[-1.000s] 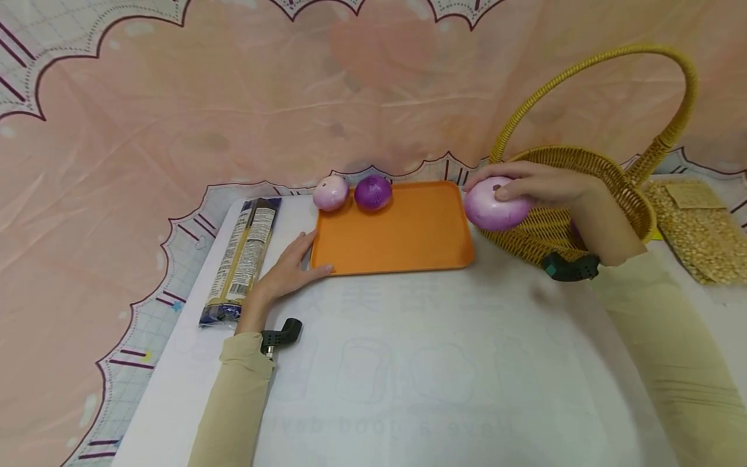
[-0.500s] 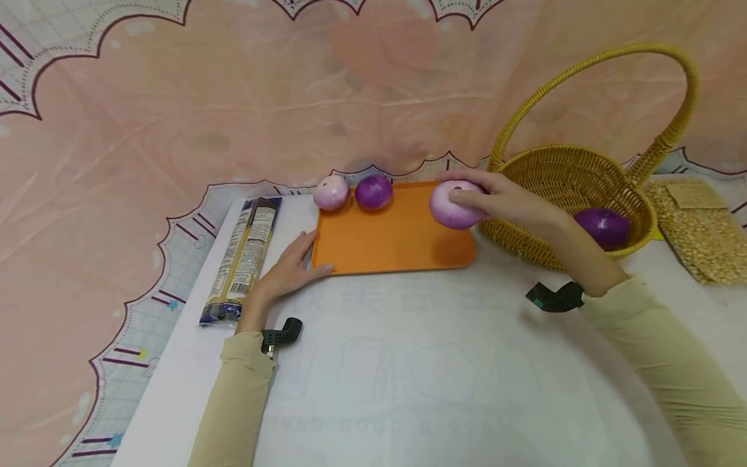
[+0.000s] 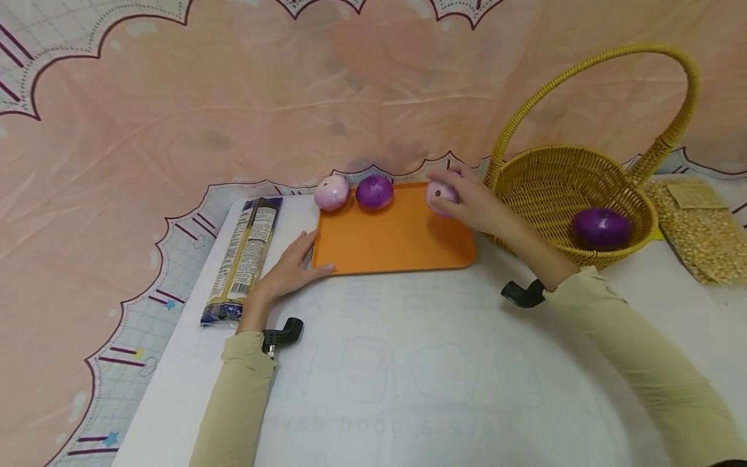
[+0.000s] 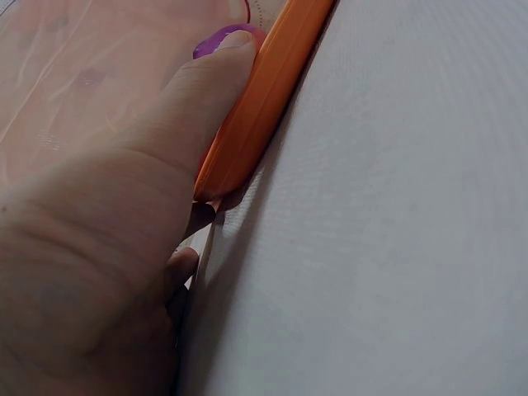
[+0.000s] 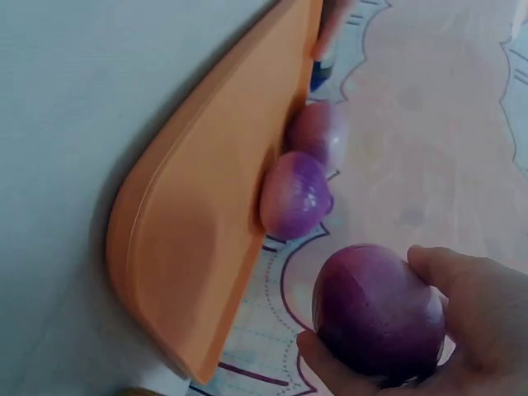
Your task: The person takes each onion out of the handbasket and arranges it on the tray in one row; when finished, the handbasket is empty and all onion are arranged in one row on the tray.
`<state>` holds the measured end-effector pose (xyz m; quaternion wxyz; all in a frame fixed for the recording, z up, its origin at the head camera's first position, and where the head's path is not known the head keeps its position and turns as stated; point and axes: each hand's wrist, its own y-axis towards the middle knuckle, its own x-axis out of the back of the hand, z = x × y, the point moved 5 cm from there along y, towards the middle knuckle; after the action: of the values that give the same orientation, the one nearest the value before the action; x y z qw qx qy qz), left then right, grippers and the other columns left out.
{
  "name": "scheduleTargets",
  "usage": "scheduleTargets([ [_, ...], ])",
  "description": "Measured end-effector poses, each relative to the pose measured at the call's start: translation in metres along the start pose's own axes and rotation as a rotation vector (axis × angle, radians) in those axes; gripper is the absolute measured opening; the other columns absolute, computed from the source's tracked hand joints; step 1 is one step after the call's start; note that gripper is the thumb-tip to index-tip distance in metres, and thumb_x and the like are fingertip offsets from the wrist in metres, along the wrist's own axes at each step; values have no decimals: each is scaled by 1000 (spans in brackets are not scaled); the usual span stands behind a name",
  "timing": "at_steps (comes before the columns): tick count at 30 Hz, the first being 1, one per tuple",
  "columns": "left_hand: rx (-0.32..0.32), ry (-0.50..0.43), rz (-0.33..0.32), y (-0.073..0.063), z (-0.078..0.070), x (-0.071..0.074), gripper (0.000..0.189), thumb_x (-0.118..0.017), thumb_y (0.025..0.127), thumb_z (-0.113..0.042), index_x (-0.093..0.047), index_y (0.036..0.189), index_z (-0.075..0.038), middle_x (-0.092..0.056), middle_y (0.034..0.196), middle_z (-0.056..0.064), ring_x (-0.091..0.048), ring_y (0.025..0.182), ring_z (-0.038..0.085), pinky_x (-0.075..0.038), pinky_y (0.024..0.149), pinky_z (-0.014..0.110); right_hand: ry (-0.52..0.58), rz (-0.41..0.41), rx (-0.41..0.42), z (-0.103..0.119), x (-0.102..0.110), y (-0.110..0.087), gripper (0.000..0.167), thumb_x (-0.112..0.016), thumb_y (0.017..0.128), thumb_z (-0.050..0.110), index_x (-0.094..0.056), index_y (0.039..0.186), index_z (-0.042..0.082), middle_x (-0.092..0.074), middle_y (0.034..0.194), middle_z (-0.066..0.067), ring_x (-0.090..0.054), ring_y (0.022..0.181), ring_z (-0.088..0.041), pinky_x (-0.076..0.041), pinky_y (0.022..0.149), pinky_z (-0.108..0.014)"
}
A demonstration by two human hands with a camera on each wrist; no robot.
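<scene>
My right hand (image 3: pixel 467 201) grips a pale purple onion (image 3: pixel 440 196) above the back right part of an orange tray (image 3: pixel 397 240). In the right wrist view, the thumb and fingers curl round this onion (image 5: pixel 375 313), apart from the tray. At the tray's back left lie a pale pink onion (image 3: pixel 332 193) and a deep purple onion (image 3: pixel 374 192), side by side. My left hand (image 3: pixel 288 271) rests at the tray's front left corner, fingers fairly straight along the left side. Its thumb (image 4: pixel 210 78) lies against the rim in the left wrist view.
A yellow wicker basket (image 3: pixel 543 175) with a tall handle stands right of the tray, with a dark purple onion (image 3: pixel 601 228) inside. Beyond it lies a bag of yellow kernels (image 3: pixel 697 227). A long printed packet (image 3: pixel 245 259) lies left. Patterned cloth (image 3: pixel 373 97) rises behind.
My right hand has carried the pale onion left from the basket's edge to above the tray's back right. The basket's onion has come into full view. My left hand stays put.
</scene>
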<state>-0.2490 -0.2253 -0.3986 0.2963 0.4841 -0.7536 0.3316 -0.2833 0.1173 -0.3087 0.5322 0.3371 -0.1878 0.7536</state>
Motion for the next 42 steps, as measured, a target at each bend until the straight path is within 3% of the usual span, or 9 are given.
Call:
scheduleTargets([
  [9, -5, -1, -6, -1, 2, 0, 93, -67, 87, -47, -14, 157, -16, -12, 164, 14, -3, 153, 33, -8, 123, 56, 14, -9, -28, 2, -18, 37, 52, -60, 95, 22, -45, 143, 8, -39, 135, -25, -45, 116, -36, -48, 100, -53],
  [17, -2, -11, -2, 0, 2, -1, 93, -67, 87, -48, -13, 157, -17, -11, 164, 13, -3, 153, 32, -8, 123, 56, 39, 47, -120, -13, -32, 70, 52, -53, 97, 25, -41, 145, 7, -41, 147, -21, -35, 133, -39, -40, 108, -55],
  [22, 3, -20, 7, 0, 1, -1, 94, -67, 87, -49, -13, 157, -18, -10, 165, 13, -2, 153, 32, -7, 123, 56, 50, 61, -128, -22, -38, 79, 52, -50, 98, 22, -39, 144, 0, -39, 148, -24, -30, 138, -40, -32, 114, -52],
  [34, 1, -12, 1, 0, 2, 0, 93, -66, 87, -48, -13, 157, -18, -9, 165, 12, -3, 153, 31, -8, 123, 55, -19, 33, -200, -29, -54, 96, 51, -49, 97, 27, -41, 142, 6, -44, 143, -22, -35, 133, -39, -35, 113, -52],
  [42, -16, -12, -7, 0, 1, 0, 92, -67, 88, -46, -13, 157, -17, -9, 165, 12, -3, 153, 31, -8, 123, 55, 42, 22, -206, -28, -63, 102, 54, -49, 97, 29, -38, 145, 7, -40, 144, -24, -33, 132, -39, -36, 111, -51],
])
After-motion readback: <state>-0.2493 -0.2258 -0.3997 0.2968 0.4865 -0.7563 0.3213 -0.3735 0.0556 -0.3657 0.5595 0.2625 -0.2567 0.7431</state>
